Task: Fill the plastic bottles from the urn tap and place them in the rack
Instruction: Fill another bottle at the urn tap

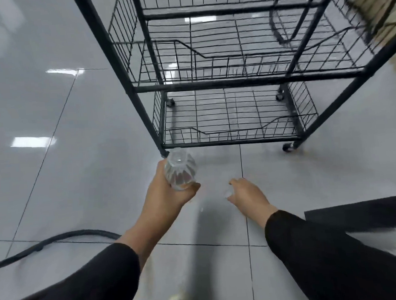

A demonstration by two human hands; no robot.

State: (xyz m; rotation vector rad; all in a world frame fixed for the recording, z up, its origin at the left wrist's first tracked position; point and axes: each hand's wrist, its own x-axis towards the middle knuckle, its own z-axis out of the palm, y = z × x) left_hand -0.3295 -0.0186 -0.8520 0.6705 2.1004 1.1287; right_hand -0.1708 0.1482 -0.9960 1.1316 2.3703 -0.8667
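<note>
Your left hand (166, 194) reached forward and down on an outstretched arm, its grip curled around a clear plastic bottle (179, 168), thumb across the near side. The bottle pointed away from you, projecting beyond your fingers toward the front corner of the black wire rack (213, 84), just short of its lowest shelf, above the tiled floor (49, 113). Your right hand (248, 196) hung beside it, grip relaxed, fingers loosely bent, holding nothing.
</note>
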